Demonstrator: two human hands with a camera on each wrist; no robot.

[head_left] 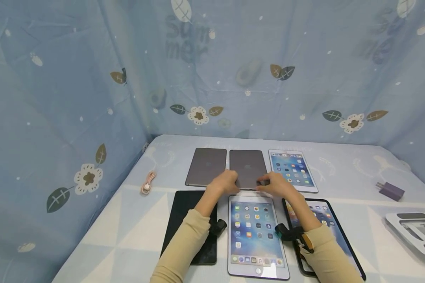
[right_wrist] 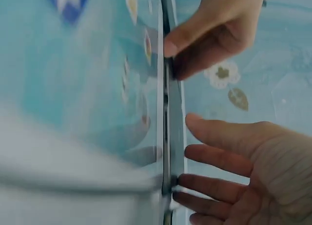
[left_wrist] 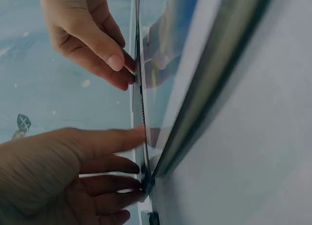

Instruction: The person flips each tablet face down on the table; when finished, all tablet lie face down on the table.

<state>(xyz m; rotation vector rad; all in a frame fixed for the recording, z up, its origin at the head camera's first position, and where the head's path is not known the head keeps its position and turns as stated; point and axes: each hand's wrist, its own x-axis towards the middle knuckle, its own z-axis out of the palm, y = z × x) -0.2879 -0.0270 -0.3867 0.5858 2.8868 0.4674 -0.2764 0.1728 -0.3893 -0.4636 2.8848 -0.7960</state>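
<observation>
Gray iPad (head_left: pixel 247 167) lies back-up near the table's far edge, between two open hands

A blue printed curtain hangs behind the cloth-covered table (head_left: pixel 134 232). Toward its near edge lie a black-rimmed tablet (head_left: pixel 327 212), partly hidden by the right forearm; a lit white iPad (head_left: pixel 257 236), just in front of the gray one; and a black tablet (head_left: pixel 184 208), crossed by the left sleeve. A second gray iPad (head_left: pixel 207 165) and another white iPad (head_left: pixel 292 169) flank the first. The left hand (head_left: pixel 224 182) and right hand (head_left: pixel 277 184), fingers loosely extended, meet its near edge. A purple wall charger (head_left: pixel 392 191) lies toward the table's right edge, a pink cable (head_left: pixel 148 182) near the left.
</observation>
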